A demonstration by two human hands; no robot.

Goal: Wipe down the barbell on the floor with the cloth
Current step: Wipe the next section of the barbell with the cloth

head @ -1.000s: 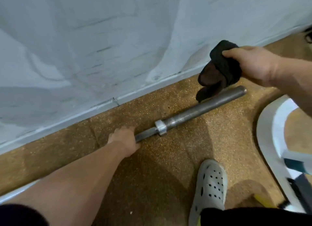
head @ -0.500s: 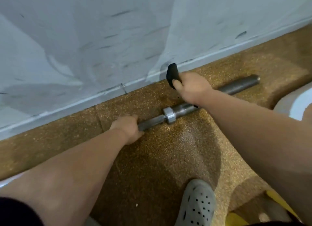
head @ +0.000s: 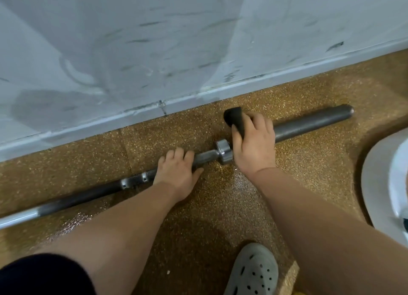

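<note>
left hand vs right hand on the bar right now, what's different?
Left hand grips the bare thin shaft of the barbell, left of the collar; right hand sits on the thicker sleeve, right of the collar. Left hand touches the metal directly; right hand holds the black cloth against it. Shared: both have fingers curled over the barbell.

No readable text.
The barbell (head: 309,123), cloth (head: 234,117), wall (head: 154,41) and shoe (head: 254,272) show no lettering, numbers or brand marks.
</note>
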